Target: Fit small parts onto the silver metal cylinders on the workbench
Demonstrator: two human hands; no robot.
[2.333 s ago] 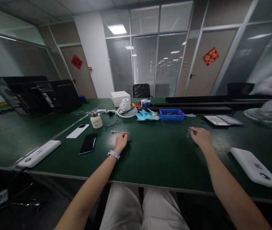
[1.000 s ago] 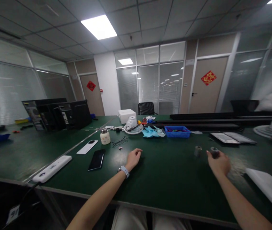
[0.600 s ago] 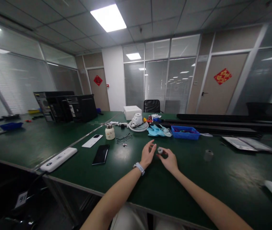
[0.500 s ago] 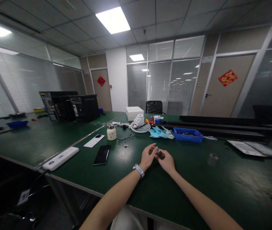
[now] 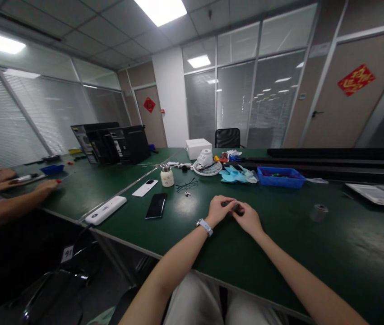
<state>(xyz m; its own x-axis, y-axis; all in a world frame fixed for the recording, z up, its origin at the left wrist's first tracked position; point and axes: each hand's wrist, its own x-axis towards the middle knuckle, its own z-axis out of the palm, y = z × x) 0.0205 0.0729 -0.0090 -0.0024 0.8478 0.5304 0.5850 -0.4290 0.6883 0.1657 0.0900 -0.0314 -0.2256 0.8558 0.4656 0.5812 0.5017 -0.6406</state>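
Over the green table point(image 5: 185, 234), my left hand point(image 5: 219, 210) and my right hand point(image 5: 248, 219) meet with their fingers closed round a small grey metal part point(image 5: 235, 206). Most of that part is covered by fingertips, so its exact kind does not show. A watch with a pale strap point(image 5: 205, 226) is on my left wrist. A short grey cylinder point(image 5: 319, 213) stands on the table to the right of my hands. Beyond them lie light-blue fan blades point(image 5: 234, 174) and a white fan point(image 5: 206, 163). An earbud-like small piece point(image 5: 187, 194) lies to the left.
A black phone point(image 5: 156, 206), white phone-like slab point(image 5: 145, 188), white power strip point(image 5: 106, 211), cream bottle point(image 5: 167, 177) and glasses point(image 5: 187, 184) lie left. A blue tray point(image 5: 281, 177) stands behind right. Another person's hand point(image 5: 48, 187) is at far left, near computer cases point(image 5: 129, 144).
The view has swung left and down, bringing another person's arms in at the left edge. Both my hands stay together on the small part, their fingers slightly shifted.
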